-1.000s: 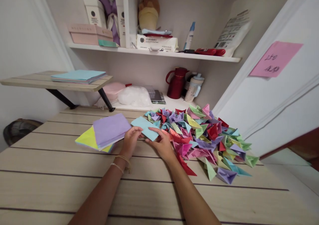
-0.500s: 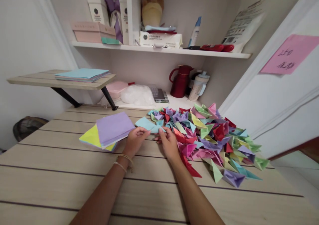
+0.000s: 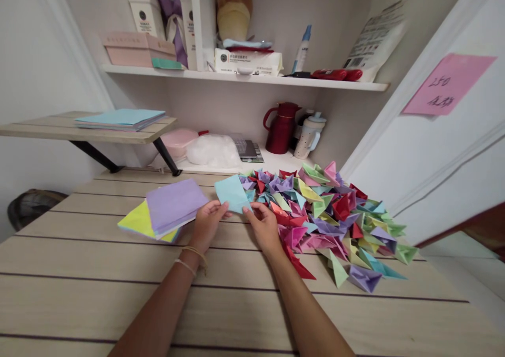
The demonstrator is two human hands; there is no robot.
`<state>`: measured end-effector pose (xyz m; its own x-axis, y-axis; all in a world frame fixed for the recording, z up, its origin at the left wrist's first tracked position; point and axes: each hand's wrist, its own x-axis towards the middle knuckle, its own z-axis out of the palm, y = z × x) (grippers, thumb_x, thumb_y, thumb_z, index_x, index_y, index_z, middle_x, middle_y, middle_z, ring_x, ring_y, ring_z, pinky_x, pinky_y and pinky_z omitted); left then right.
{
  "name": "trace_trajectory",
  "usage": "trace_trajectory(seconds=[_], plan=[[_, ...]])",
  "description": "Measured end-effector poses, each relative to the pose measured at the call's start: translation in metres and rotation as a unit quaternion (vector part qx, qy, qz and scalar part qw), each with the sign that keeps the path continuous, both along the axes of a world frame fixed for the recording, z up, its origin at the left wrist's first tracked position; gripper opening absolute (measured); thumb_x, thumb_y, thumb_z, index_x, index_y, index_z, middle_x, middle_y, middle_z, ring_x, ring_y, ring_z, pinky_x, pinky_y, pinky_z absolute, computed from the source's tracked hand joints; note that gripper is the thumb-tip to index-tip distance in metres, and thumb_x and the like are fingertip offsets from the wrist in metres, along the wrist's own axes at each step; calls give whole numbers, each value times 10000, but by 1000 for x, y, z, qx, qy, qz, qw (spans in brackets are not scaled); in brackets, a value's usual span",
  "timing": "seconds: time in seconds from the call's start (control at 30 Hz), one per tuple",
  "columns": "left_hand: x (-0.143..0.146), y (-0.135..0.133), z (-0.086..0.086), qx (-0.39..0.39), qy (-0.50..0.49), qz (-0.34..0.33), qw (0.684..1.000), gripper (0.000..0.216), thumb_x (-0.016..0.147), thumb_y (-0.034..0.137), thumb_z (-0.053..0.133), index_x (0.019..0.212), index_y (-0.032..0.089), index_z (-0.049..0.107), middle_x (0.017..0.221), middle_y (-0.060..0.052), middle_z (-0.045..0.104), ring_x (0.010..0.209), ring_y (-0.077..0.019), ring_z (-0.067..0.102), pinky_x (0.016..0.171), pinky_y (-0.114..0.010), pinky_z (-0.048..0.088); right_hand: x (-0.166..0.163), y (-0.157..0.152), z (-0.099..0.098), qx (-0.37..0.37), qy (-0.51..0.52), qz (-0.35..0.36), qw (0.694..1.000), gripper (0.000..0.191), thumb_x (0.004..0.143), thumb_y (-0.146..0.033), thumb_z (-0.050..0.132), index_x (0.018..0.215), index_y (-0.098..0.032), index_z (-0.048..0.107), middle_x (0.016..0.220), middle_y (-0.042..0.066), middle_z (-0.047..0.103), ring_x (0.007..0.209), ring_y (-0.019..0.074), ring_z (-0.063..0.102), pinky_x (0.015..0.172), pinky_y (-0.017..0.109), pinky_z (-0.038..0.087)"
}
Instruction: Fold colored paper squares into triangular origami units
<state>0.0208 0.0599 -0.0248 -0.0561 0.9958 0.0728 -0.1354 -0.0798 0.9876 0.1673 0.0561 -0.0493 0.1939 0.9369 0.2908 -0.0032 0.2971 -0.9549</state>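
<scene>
A light blue sheet of paper [image 3: 232, 191] is held up just above the table between my two hands. My left hand [image 3: 210, 219] pinches its lower left corner between thumb and fingers. At the lower right corner, my right hand [image 3: 262, 222] grips it the same way. Left of my hands lies a stack of paper with a purple sheet [image 3: 173, 204] on top and a yellow sheet [image 3: 139, 221] sticking out below. A large heap of folded paper boats [image 3: 315, 220] in many colours spreads out right beside my right hand.
On a raised wooden shelf [image 3: 51, 128] at left rests more paper [image 3: 120, 118]. Behind the table stand a dark red jug [image 3: 281, 130], a pale bottle [image 3: 309, 138] and a white plastic bag [image 3: 213, 150]. A pink note [image 3: 450, 85] hangs on the right wall.
The blue paper has gone from a flattened, partly folded shape to a more open sheet facing me. Both hands keep their hold at its lower corners. The view has shifted slightly.
</scene>
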Motion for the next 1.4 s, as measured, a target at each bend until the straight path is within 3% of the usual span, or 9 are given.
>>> trace_trajectory(seconds=[0.1, 0.2, 0.3, 0.47, 0.7, 0.9, 1.0, 1.23, 1.4], plan=[[0, -3, 3, 3, 46, -23, 999, 322, 699, 455, 625, 599, 155, 563, 451, 7, 591, 440, -128, 560, 525, -237, 439, 2, -1, -1, -4, -59, -43, 997, 265, 698, -422, 639, 769, -167, 656, 566, -34, 480, 545, 111, 427, 532, 229, 354], [0, -5, 3, -13, -7, -56, 998, 351, 710, 501, 603, 683, 152, 574, 577, -38, 673, 469, -144, 602, 536, -257, 466, 1, -3, 1, -10, -78, -7, 997, 280, 736, -425, 590, 808, -164, 663, 483, -60, 378, 470, 94, 336, 477, 224, 303], [1, -4, 0, -16, -83, -81, 993, 400, 705, 517, 609, 800, 128, 603, 818, -125, 715, 662, -196, 675, 661, -311, 507, -1, -4, 2, -12, -47, 15, 999, 317, 727, -385, 599, 954, -166, 629, 631, -19, 545, 508, 96, 404, 502, 226, 355], [-1, 1, -7, 1, -97, -69, 993, 390, 676, 472, 661, 800, 102, 650, 798, -110, 711, 805, -247, 675, 778, -362, 501, -6, -8, 6, -9, 7, 82, 997, 605, 655, -286, 675, 1214, -234, 448, 1041, 56, 604, 620, 98, 547, 545, 221, 427], [1, -2, -2, -9, -25, -73, 997, 295, 635, 396, 704, 771, 135, 697, 744, -56, 710, 768, -228, 664, 744, -330, 512, -9, -14, 11, 0, -1, 114, 993, 739, 607, -234, 732, 1261, -232, 389, 923, 41, 630, 742, 157, 615, 614, 248, 482], [0, -2, -2, -27, -60, -61, 996, 353, 643, 410, 692, 854, 127, 702, 808, -85, 716, 778, -218, 664, 742, -331, 513, -10, -14, 16, 14, 14, 127, 992, 650, 628, -272, 723, 1215, -204, 454, 877, 38, 647, 729, 177, 618, 716, 323, 502], [-2, 0, -3, -27, -84, -41, 995, 414, 551, 293, 770, 916, 118, 684, 856, -98, 715, 809, -210, 659, 736, -307, 510, -9, -13, 15, 17, 10, 115, 993, 619, 614, -267, 729, 1177, -198, 480, 923, 53, 634, 788, 187, 606, 717, 315, 498], [1, -2, 2, -40, -83, -66, 994, 516, 605, 325, 727, 1061, 130, 583, 816, -78, 711, 705, -179, 657, 626, -258, 496, -5, -12, 11, 18, -50, 121, 991, 549, 619, -221, 715, 1133, -206, 520, 1050, 69, 610, 887, 192, 586, 788, 313, 465], [2, -3, 1, -29, -67, -86, 994, 633, 568, 302, 746, 1125, 147, 490, 695, -28, 685, 590, -167, 640, 554, -240, 468, -9, -16, 15, 13, -25, 137, 990, 778, 609, -208, 722, 1310, -230, 385, 1192, 99, 549, 975, 213, 572, 770, 316, 478]])
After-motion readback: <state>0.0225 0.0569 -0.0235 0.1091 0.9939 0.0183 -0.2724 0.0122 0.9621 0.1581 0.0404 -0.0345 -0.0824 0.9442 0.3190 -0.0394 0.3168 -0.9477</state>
